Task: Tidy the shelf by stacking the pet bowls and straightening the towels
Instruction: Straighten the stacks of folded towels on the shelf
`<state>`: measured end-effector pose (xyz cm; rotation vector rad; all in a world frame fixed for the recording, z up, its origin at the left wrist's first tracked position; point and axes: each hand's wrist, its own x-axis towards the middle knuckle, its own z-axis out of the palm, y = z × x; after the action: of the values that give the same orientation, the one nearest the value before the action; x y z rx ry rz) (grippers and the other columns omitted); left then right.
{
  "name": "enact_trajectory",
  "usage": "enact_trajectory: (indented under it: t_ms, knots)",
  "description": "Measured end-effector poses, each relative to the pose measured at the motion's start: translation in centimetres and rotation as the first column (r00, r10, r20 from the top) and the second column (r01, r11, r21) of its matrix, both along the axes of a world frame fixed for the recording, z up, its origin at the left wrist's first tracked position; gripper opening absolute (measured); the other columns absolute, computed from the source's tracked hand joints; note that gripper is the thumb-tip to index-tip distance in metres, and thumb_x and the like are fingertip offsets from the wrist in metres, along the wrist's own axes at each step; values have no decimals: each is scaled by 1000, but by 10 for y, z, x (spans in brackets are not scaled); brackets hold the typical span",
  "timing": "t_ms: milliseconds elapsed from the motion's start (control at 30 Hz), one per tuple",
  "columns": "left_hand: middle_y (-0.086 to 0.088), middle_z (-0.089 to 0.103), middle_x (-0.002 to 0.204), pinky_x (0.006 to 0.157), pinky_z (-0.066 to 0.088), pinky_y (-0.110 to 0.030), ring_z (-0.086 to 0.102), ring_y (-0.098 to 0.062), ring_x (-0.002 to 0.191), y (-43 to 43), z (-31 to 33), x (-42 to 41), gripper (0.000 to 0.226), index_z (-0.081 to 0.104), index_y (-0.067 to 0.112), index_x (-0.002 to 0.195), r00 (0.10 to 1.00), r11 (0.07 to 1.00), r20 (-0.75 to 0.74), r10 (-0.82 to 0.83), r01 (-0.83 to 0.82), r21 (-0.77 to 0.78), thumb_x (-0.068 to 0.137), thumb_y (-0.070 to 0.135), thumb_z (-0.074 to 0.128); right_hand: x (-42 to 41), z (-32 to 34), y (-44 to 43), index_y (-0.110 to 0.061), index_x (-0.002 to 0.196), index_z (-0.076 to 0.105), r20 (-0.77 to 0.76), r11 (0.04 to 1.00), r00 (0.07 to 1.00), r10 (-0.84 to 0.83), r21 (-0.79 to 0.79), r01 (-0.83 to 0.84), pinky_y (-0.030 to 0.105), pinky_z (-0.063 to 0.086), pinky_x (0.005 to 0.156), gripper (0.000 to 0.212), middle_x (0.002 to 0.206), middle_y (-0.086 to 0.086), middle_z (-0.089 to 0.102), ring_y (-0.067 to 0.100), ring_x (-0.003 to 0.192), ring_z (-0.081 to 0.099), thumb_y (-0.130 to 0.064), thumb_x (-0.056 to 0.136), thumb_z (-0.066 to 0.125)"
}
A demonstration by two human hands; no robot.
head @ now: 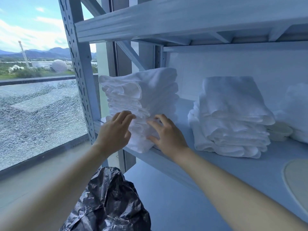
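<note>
My left hand (115, 130), fingers open, and right hand (167, 135), grasp unclear, square the ragged white folded-towel stack (150, 90) at ten o'clock; cream round bowl (280, 132), three o'clock, sits unstacked.

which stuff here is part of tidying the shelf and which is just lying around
For the job: left towel stack, touched by left hand and right hand; middle towel stack; far-right towels; small pale bowl; pale round dish, probably a bowl.
Just there: black bin bag.
</note>
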<state>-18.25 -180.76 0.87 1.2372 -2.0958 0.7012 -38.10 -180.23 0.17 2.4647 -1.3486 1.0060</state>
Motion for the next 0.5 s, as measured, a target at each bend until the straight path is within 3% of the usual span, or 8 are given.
enact_trajectory:
  t_ms: [167, 367, 500]
  knots:
    - [-5, 60, 110, 59, 51, -32, 62, -27, 91, 10, 10, -23, 41, 59, 12, 106, 997, 996, -24, -68, 67, -57, 66, 6, 66, -13, 8, 3, -21, 123, 53, -27, 997, 998, -53, -66, 51, 39, 53, 69, 44, 127, 3, 45, 23, 113, 46, -30, 82, 66]
    - [-4, 61, 107, 52, 47, -29, 61, -25, 87, 11, 24, -64, 36, 61, 13, 104, 989, 987, -40, -141, 137, -85, 69, 12, 67, -56, 31, 17, -19, 117, 60, -5, 969, 993, -119, -216, 116, 32, 50, 62, 42, 117, 4, 55, 23, 106, 54, -28, 77, 72]
    - [-4, 60, 109, 54, 50, -31, 60, -26, 92, 8, 32, -108, 35, 60, 14, 107, 972, 971, -54, -227, 221, -95, 72, 15, 64, -93, 46, 26, -19, 117, 61, 3, 953, 981, -194, -238, 189, 33, 49, 69, 42, 117, 4, 56, 24, 107, 54, -27, 77, 72]
